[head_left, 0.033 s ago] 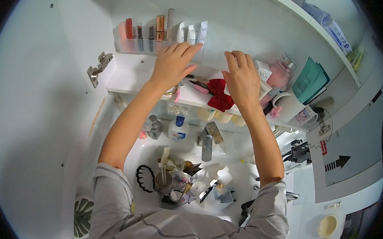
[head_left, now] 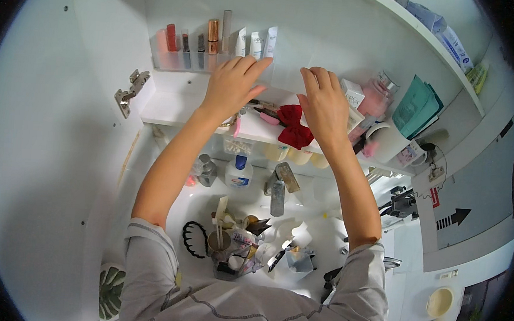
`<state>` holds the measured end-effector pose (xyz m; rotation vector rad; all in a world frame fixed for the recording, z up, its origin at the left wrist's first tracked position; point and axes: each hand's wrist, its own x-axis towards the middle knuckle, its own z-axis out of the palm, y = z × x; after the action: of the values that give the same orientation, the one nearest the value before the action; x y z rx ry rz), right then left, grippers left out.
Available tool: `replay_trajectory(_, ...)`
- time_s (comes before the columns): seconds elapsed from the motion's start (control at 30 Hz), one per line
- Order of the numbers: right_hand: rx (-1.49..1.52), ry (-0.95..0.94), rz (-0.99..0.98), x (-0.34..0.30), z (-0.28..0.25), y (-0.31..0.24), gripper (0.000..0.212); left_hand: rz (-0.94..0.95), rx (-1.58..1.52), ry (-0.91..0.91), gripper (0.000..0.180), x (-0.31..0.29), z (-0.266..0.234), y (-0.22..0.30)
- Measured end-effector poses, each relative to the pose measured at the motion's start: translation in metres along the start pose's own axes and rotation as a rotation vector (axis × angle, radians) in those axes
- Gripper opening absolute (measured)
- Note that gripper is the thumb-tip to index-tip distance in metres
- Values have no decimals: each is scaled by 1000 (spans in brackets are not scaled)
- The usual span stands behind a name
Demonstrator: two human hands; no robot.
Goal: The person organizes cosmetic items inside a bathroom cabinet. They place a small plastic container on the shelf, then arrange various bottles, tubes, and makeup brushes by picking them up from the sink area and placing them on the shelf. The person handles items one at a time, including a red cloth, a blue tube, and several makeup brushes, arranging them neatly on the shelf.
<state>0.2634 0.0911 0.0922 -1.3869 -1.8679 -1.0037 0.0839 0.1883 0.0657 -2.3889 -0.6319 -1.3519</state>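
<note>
In front of the open cabinet shelf (head_left: pixel 172 105) I hold both arms raised. My left hand (head_left: pixel 233 88) is open, thumb apart from the fingers. Its fingertips overlap the front of a clear organizer (head_left: pixel 183 62); whether they touch it I cannot tell. In that organizer stand several lipsticks, such as a copper-coloured tube (head_left: pixel 213 37), and small white squeeze tubes (head_left: pixel 256 45). My right hand (head_left: pixel 325 109) is also open, palm down, beside a white box (head_left: pixel 352 93). Between the hands a dark red bow (head_left: pixel 295 126) lies on the shelf, next to a pink-handled item (head_left: pixel 269 119).
Right on the shelf stand a pink bottle (head_left: pixel 376 97), a white mug (head_left: pixel 386 142) and teal packets (head_left: pixel 416 108). Below, the sink counter carries a white pump bottle (head_left: pixel 239 173), a faucet (head_left: pixel 277 197) and a crowded cosmetics holder (head_left: pixel 227 269). A metal hinge (head_left: pixel 130 94) juts out left.
</note>
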Motion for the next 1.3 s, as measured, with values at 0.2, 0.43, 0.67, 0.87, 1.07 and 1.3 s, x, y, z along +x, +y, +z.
replay_trajectory(0.2, -41, 18, -5, 0, 10, 4, 31, 48, 50, 55, 48, 6, 15, -4)
replay_trajectory(0.43, -68, 18, -3, 1, 16, 7, 29, 65, 88, 49, 47, 8, 15, -2)
replay_trajectory(0.67, -69, 44, -13, 1, 19, 8, 29, 67, 93, 55, 45, 8, 17, -3)
replay_trajectory(0.87, -78, 73, -24, -1, 23, 10, 30, 69, 101, 76, 44, 8, 18, -2)
replay_trajectory(1.07, -67, 95, -15, -3, 16, 8, 30, 13, 3, 106, 44, 6, 18, -1)
replay_trajectory(1.3, -21, 112, -10, -5, 3, 7, 35, -247, -179, 81, 48, 1, 9, 10)
